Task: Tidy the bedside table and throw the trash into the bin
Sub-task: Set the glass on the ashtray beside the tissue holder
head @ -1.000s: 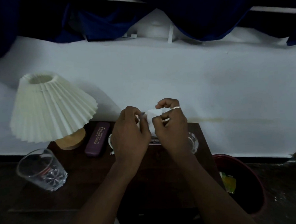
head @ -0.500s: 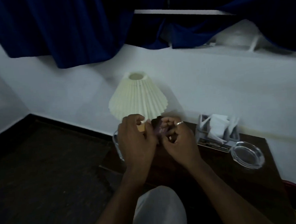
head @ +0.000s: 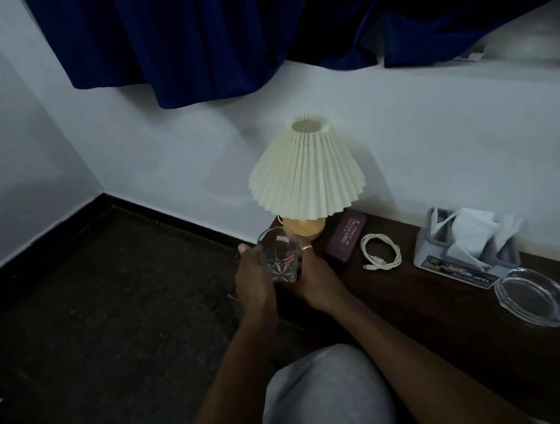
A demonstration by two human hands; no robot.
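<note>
Clear cut glass catches what little light there is as a person holds a tumbler (head: pixel 278 259) between both hands at the left end of a dark wooden bedside table (head: pixel 422 296), just in front of the wooden base of a lamp (head: pixel 306 174) with a cream pleated shade. The left hand (head: pixel 255 283) wraps the tumbler's left side with curled fingers and the right hand (head: pixel 314 279), wearing a silver ring (head: pixel 306 248), grips the right side; whether the glass rests on the wood or is raised off it cannot be told. To the right of the lamp lie a purple spectacle case (head: pixel 346 237) and, just beside it, a coiled white cable (head: pixel 381 252). Farther right stand a grey tissue holder (head: pixel 462 244) stuffed with white tissues and a glass ashtray (head: pixel 533 299) near the table's right end. Dark blue curtains (head: pixel 182 38) hang over the white wall, and a grey-clad knee (head: pixel 327 391) shows at the bottom.
</note>
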